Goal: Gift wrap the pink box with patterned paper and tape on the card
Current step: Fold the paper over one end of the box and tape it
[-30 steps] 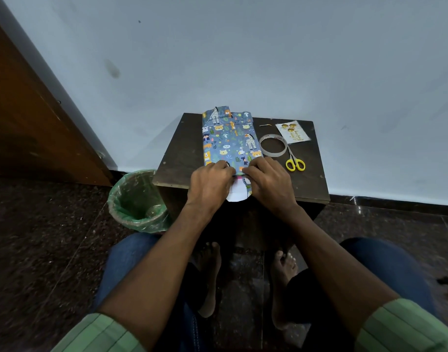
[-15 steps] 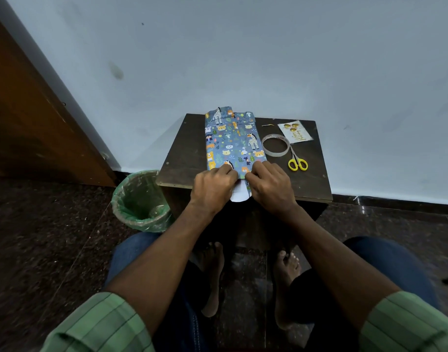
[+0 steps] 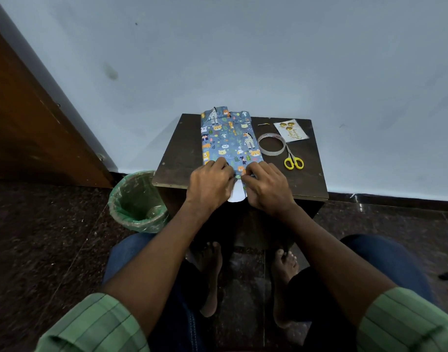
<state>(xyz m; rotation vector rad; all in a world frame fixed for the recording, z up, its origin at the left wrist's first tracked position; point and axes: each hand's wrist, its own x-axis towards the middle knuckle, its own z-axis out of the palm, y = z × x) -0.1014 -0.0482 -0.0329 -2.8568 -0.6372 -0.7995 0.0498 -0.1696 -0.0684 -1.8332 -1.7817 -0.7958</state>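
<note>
While the table (image 3: 182, 153) and everything on it sit where they did half a second ago, the two hands have shifted only slightly, closing in a little nearer each other at the near end of the box (image 3: 228, 141). The box lies lengthwise on the table, left of the tape roll (image 3: 271, 146), fully covered in blue animal-print paper, with the far end of the paper standing up in loose flaps. A white flap (image 3: 236, 193) of the paper's underside sticks out past the box's near end, over the table's front edge, between the hands.

Left hand (image 3: 209, 184) rests knuckles-up on the near left corner of the box, fingers curled onto the paper and pressing its fold down. Right hand (image 3: 267, 185) mirrors it on the near right corner, fingers bent and pinching the paper edge at the middle. Both forearms reach forward from green striped sleeves and converge on the box.

Right of the roll lie yellow-handled scissors (image 3: 293, 160), and beyond them, at the table's far right corner, the card (image 3: 291, 132). Left of the table, on the floor, stands a green bin (image 3: 139, 201).
</note>
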